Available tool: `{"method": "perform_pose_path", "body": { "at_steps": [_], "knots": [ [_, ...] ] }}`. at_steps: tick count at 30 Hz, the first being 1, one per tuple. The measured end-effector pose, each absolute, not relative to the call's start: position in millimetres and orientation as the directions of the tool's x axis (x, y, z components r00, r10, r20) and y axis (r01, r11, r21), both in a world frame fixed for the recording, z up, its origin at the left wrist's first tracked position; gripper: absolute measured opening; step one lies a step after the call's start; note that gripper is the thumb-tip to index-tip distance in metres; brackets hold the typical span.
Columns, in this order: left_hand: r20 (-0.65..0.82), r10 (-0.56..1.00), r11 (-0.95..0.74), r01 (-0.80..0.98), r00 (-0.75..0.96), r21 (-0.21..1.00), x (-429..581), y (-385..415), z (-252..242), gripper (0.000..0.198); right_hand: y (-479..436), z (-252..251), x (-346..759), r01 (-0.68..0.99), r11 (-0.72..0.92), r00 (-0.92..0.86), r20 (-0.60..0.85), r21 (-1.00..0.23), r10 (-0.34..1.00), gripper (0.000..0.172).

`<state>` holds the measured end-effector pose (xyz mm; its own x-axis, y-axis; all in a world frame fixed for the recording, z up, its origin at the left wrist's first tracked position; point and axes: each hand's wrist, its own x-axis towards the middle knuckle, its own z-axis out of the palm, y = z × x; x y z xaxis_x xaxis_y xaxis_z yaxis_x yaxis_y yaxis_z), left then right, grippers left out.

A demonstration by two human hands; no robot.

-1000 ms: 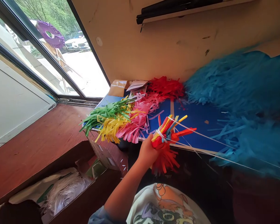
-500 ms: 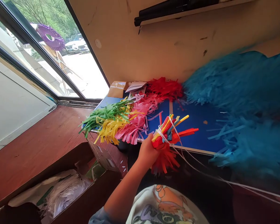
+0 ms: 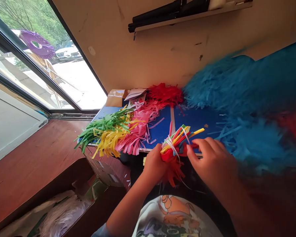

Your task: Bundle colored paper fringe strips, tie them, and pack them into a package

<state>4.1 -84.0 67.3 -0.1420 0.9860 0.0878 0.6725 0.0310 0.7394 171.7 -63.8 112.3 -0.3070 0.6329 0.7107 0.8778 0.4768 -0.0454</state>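
Observation:
My left hand (image 3: 154, 163) is closed round the middle of a bundle of coloured paper strips (image 3: 179, 140), red, yellow and green, with red fringe hanging below the fist. White string (image 3: 171, 144) is wound round the bundle just above my fingers. My right hand (image 3: 213, 161) has its fingers pinched at the bundle's right side, at the string and strip ends. Both hands are held over the near edge of a blue board (image 3: 162, 126).
Heaps of cut paper lie on the board: green (image 3: 103, 126), yellow (image 3: 108, 141), pink (image 3: 140, 128), red (image 3: 165, 93). A big blue fringe mass (image 3: 251, 108) fills the right. A cardboard box (image 3: 71, 197) with white shreds sits lower left; a window (image 3: 39, 65) lies beyond.
My right hand has come in from the right to the bundle. The long white string that stretched off to the right is now gathered close to the bundle. The view shifted slightly.

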Motion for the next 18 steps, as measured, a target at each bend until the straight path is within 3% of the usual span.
{"method": "perform_pose_path", "body": {
  "at_steps": [5, 9, 13, 16, 18],
  "knots": [
    [0.021, 0.992, 0.072, 0.707, -0.121, 0.704, 5.3, -83.6, 68.7, 0.019, -52.7, 117.2, 172.3, 0.897, 0.441, -0.277, 0.733, -0.034, 0.622, 0.021],
    [-0.028, 0.997, 0.069, 0.720, -0.068, 0.691, 5.8, -84.4, 66.6, 0.018, -33.1, 128.5, 193.0, 0.860, 0.415, -0.103, 0.695, -0.297, 0.712, 0.016],
    [-0.045, 0.999, 0.023, 0.667, 0.016, 0.745, 7.0, -86.7, 63.6, 0.019, -6.8, 137.5, 225.2, 0.766, 0.221, 0.111, 0.463, -0.603, 0.879, 0.012],
    [-0.037, 0.999, 0.013, 0.630, 0.024, 0.776, 6.8, -87.1, 64.0, 0.018, -5.5, 132.5, 257.4, 0.719, -0.061, 0.358, 0.293, -0.692, 0.886, 0.014],
    [-0.033, 0.999, 0.022, 0.630, 0.007, 0.776, 6.4, -85.7, 66.6, 0.020, -16.6, 122.5, 277.0, 0.702, -0.051, 0.383, 0.317, -0.710, 0.868, 0.019]
  ]
}}
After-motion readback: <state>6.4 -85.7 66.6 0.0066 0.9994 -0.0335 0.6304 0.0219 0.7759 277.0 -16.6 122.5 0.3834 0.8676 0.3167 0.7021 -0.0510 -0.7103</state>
